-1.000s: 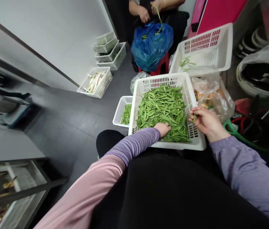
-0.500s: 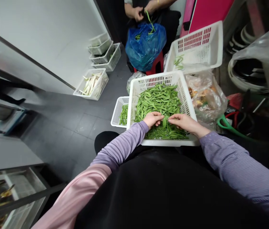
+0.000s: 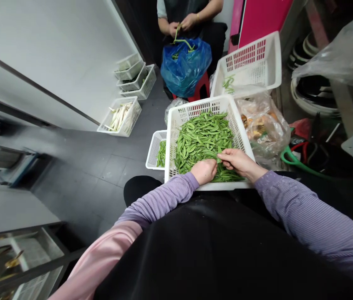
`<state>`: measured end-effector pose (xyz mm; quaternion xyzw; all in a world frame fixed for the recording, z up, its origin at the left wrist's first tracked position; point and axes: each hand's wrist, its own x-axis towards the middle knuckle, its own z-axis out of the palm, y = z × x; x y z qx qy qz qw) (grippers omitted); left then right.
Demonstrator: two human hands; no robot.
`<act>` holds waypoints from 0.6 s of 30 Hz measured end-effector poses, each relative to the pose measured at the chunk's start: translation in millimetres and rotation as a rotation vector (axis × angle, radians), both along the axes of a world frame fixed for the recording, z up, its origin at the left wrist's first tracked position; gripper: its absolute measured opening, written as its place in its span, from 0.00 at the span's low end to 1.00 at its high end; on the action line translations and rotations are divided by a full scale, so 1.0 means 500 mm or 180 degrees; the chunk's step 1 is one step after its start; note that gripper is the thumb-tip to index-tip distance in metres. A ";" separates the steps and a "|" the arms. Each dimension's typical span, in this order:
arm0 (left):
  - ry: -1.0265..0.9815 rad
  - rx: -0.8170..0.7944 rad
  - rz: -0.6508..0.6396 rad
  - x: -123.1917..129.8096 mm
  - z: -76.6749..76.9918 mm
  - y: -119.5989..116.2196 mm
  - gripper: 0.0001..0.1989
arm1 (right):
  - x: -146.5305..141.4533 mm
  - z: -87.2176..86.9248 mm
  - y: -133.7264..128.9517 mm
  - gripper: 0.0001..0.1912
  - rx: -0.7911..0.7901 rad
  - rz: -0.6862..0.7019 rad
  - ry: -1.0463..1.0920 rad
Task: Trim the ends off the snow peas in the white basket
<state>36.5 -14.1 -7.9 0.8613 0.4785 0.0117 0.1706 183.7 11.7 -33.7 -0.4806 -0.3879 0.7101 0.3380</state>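
Your left hand (image 3: 204,171) has dropped back toward the basket (image 3: 208,186) rim, fingers (image 3: 210,166) curled, hold unclear; your right hand (image 3: 237,161) pinches a pea pod (image 3: 218,157).

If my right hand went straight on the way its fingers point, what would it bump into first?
Most likely the pea pods at the fingertips of your right hand, which it seems to touch already. Your left hand lies close by, slightly below that line, though depth is hard to judge.
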 end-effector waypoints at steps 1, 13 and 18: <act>0.0078 0.0005 -0.0071 -0.001 0.002 0.001 0.12 | 0.000 0.000 -0.001 0.20 -0.0054 0.0116 -0.0005; 0.0275 0.0366 0.0687 -0.097 0.016 0.055 0.16 | 0.012 0.030 -0.006 0.10 -0.0663 0.1315 0.0301; 0.0597 0.0428 -0.0384 -0.060 0.037 0.029 0.19 | 0.011 0.030 -0.003 0.10 -0.0563 0.1337 0.0246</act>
